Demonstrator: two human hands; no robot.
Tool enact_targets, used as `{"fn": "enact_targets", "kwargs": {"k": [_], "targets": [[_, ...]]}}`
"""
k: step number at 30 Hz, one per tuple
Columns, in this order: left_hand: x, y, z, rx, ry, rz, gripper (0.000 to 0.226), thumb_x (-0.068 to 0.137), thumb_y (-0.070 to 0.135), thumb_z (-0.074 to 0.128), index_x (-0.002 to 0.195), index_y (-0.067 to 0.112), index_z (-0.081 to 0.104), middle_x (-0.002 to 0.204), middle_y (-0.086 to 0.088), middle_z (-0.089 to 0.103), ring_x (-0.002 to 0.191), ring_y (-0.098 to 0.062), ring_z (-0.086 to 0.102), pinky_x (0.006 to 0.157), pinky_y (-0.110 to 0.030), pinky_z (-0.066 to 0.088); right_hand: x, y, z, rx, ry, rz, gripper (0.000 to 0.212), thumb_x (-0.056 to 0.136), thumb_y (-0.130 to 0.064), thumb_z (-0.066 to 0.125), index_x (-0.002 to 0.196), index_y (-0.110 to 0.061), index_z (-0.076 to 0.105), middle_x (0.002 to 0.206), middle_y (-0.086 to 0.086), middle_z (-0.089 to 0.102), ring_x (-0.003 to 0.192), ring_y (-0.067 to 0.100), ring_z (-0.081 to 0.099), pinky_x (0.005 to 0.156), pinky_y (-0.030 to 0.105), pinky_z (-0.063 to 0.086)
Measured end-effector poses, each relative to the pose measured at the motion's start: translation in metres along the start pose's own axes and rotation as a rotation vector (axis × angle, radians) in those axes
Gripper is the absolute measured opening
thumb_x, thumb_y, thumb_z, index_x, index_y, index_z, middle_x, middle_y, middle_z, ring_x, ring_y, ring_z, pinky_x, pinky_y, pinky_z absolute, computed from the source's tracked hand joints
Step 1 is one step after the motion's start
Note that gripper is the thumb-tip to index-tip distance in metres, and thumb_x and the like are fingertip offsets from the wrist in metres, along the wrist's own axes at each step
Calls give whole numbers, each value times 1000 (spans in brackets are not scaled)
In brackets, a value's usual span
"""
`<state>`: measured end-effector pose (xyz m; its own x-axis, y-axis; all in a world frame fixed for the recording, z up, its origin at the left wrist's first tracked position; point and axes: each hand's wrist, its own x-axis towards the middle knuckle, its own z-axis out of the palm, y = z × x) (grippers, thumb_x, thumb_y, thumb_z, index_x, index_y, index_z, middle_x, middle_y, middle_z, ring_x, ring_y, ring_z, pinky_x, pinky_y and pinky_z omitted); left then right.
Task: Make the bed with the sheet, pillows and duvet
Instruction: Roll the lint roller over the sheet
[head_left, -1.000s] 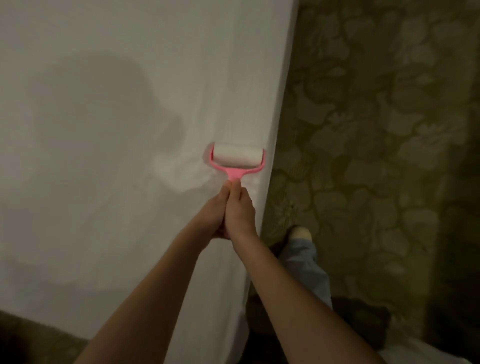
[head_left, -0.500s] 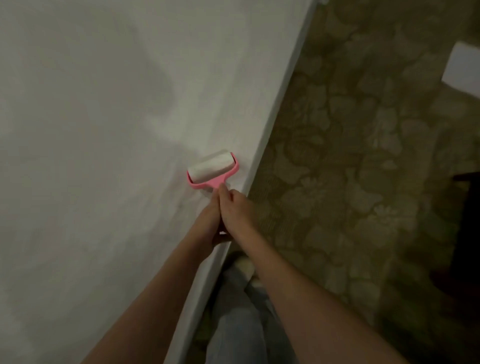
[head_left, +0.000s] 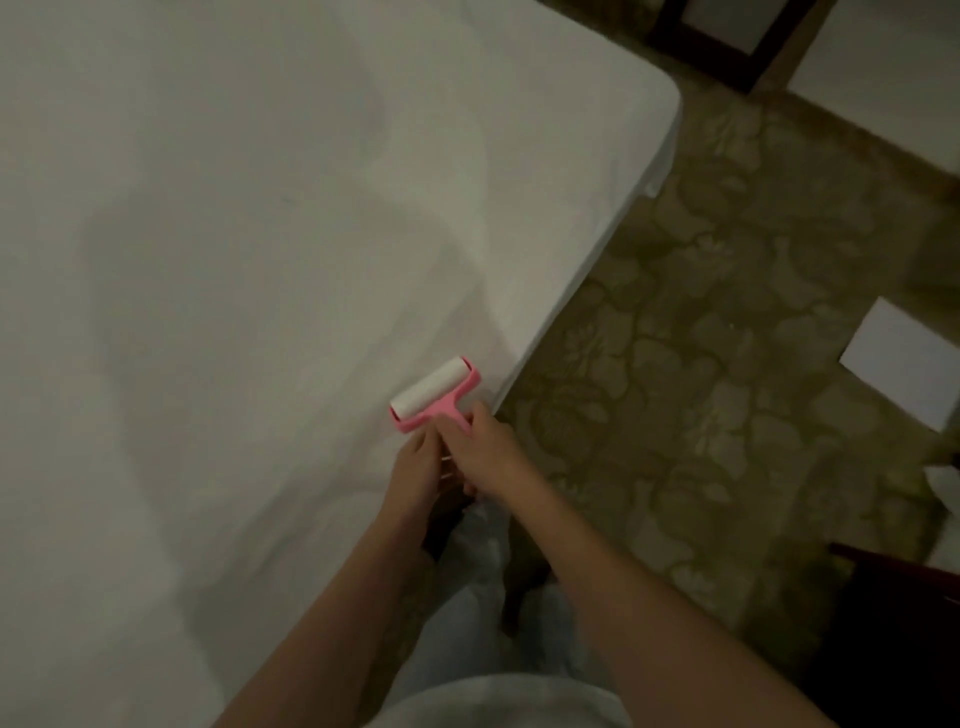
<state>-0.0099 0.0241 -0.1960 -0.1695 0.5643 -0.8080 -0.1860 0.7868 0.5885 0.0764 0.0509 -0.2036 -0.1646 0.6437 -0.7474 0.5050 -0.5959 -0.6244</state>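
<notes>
Both hands are closed together around the handle of a pink lint roller (head_left: 434, 396), the left hand (head_left: 418, 467) below and to the left of the handle and the right hand (head_left: 480, 452) over it, though the dim light makes it hard to tell exactly how the fingers wrap. The roller's white drum lies on the white sheet (head_left: 234, 260), close to the bed's right edge, and the sheet is spread flat over the mattress up to its rounded far corner. Beside the bed is a patterned carpet (head_left: 727, 364) with a white sheet of paper (head_left: 906, 369) lying on it.
</notes>
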Motion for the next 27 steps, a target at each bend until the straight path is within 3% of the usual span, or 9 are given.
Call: {"fn": "enact_targets", "kwargs": {"k": [2,5,9,15,21,23,25,27], "targets": [[-15,22,15,10,34,62,28,102,20,37,116,6,56,108,-18,64,86,-23,64,68,-31,53,-5,-19,-20,3,-38,-29,32,97,-44,43,112,-15,44,83,0,57,57,10,50,36,13,36],[-42,50,27,-43,105,109,30,102,21,38,119,5,55,117,-20,62,94,-26,62,72,-30,52,-20,-46,-42,-69,-95,-95,31,98,-45,41,107,-16,45,79,-3,58,50,9,52,39,16,39],[-85,70,45,-125,172,108,21,100,23,43,105,6,55,124,-25,57,79,-18,57,71,-32,48,-54,-65,-65,-112,-147,-198,26,100,-43,39,106,-19,44,95,-2,61,67,14,64,55,25,54],[-141,61,110,-261,316,221,33,101,21,37,119,-1,55,105,-17,58,79,-18,56,61,-24,43,-110,-55,-121,-226,-208,-305,31,101,-43,35,113,-16,45,110,5,62,83,18,65,51,20,49],[-163,26,159,-325,356,189,29,100,29,43,112,9,60,111,-14,63,87,-21,61,65,-30,48,-141,-10,-161,-340,-210,-374,34,102,-44,29,115,-16,43,106,5,58,94,22,63,81,40,57],[-162,18,167,-322,335,156,24,100,29,42,112,15,57,121,-13,59,100,-23,59,79,-36,51,-143,0,-167,-370,-220,-369,35,102,-45,29,116,-16,42,110,6,58,97,24,63,84,44,56],[-164,14,170,-311,324,177,23,100,28,43,112,12,55,118,-12,59,106,-27,57,93,-43,49,-145,3,-171,-390,-217,-368,36,101,-45,28,118,-16,42,115,9,58,100,27,62,85,47,55],[-161,10,171,-349,286,217,27,99,32,47,113,10,55,106,-9,61,98,-26,58,87,-42,50,-145,3,-174,-429,-199,-377,38,102,-45,27,120,-16,41,118,11,57,101,28,61,86,47,55]]}}
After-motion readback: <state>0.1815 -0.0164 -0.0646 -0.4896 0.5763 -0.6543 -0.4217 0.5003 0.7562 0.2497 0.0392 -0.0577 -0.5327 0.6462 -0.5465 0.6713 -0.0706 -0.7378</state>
